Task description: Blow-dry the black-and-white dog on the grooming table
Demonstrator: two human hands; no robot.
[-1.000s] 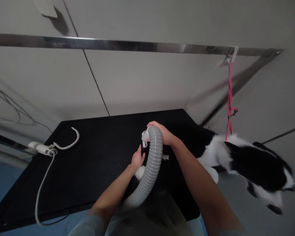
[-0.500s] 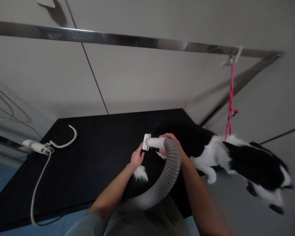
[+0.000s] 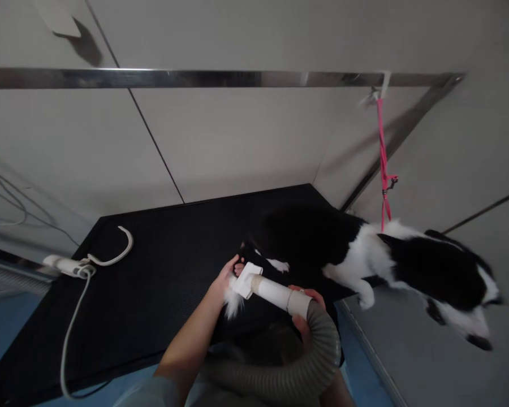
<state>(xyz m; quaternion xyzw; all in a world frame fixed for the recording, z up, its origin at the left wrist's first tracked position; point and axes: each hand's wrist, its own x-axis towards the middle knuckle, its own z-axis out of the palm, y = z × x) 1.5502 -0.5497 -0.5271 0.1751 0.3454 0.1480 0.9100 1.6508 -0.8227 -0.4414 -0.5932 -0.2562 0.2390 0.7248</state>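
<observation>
pale wall panels and a steel bar (image 3: 195,78) stood behind a black grooming table (image 3: 152,294), seen from above by the person working at it. on the table's far left edge lay a white corded tool (image 3: 68,265), its cable trailing off the near side, well apart from both hands.

near the table's middle, the left hand (image 3: 221,281) was closed around a white tuft of fur (image 3: 232,304) at the animal's rear end; whether tail tip or paw could not be told. just right of that hand, and touching the tuft, sat the flat white head of a nozzle (image 3: 248,280). its long axis ran from the tuft down and to the right, towards the table's near right corner.

there the right hand (image 3: 303,319) was wrapped around the nozzle's back end, where it met a grey ribbed hose (image 3: 318,362) that curled below the table's near edge. the left hand was the nearer one to the nozzle's head.

across the table's right side stretched a black-and-white animal (image 3: 365,254), its head past the right edge and blurred. a pink leash (image 3: 383,164) hung from the bar down to its neck.
</observation>
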